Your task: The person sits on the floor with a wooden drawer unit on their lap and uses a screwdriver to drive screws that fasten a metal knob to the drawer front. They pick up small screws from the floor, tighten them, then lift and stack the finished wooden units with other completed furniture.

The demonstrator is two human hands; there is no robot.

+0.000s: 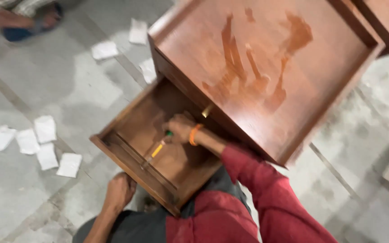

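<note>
The right hand, with an orange band at the wrist, reaches into the pulled-out wooden drawer of a reddish-brown cabinet, its fingers closed around a screwdriver with a yellow and green handle, the shaft angled down toward the inside of the drawer's front panel. The left hand is outside, below the drawer's front, fingers curled against the wood from beneath. White paper scraps lie scattered on the grey floor nearby.
</note>
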